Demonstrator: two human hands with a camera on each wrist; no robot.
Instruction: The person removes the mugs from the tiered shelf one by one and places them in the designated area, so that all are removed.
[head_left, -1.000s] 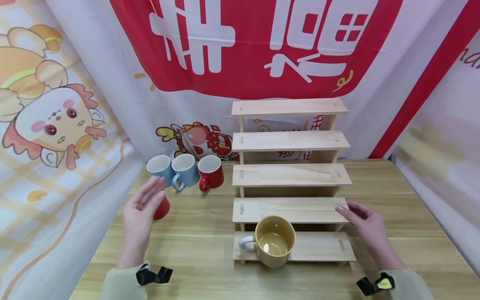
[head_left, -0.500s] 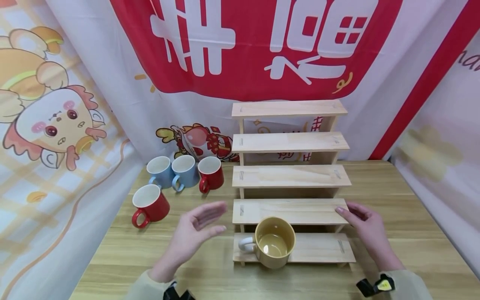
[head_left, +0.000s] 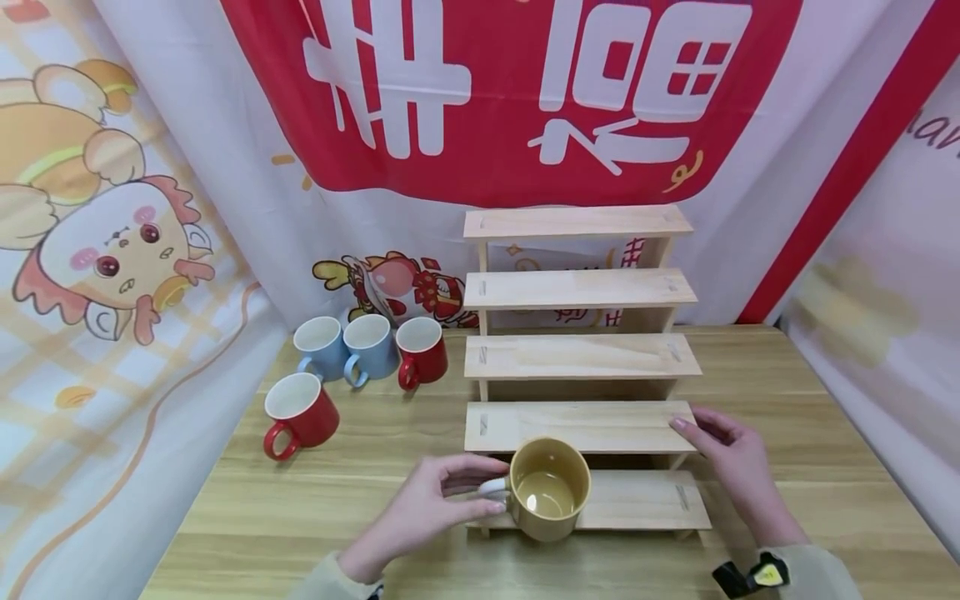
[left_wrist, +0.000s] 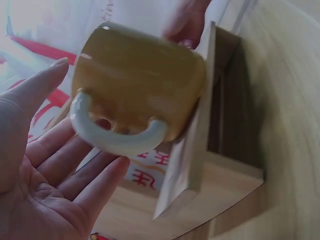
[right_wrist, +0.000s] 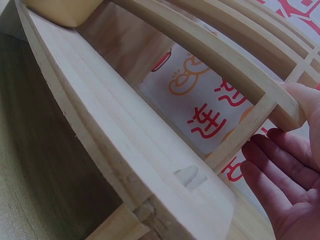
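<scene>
A yellow-brown mug [head_left: 558, 525] with a white handle [left_wrist: 117, 137] stands on the lowest tread of a stepped wooden shelf [head_left: 645, 500], its handle to the left. My left hand [head_left: 423, 504] is at that handle, thumb and fingers spread to either side of it. In the left wrist view the fingers are fairly straight and not closed round the handle. At the shelf's right end my right hand [head_left: 731, 458] holds the second tread from the bottom, thumb on top and fingers below, as the right wrist view shows [right_wrist: 295, 165].
On the wooden table [head_left: 247, 533] at the left stand two light blue mugs [head_left: 324, 354] and a red mug [head_left: 427, 358] in a row. Another red mug [head_left: 311, 417] is in front of them. A white cloth with red print [head_left: 420, 175] hangs behind the shelf.
My left hand has moved right, from the front red mug at the left across to the yellow-brown mug's handle. The right hand has stayed at the shelf's end.
</scene>
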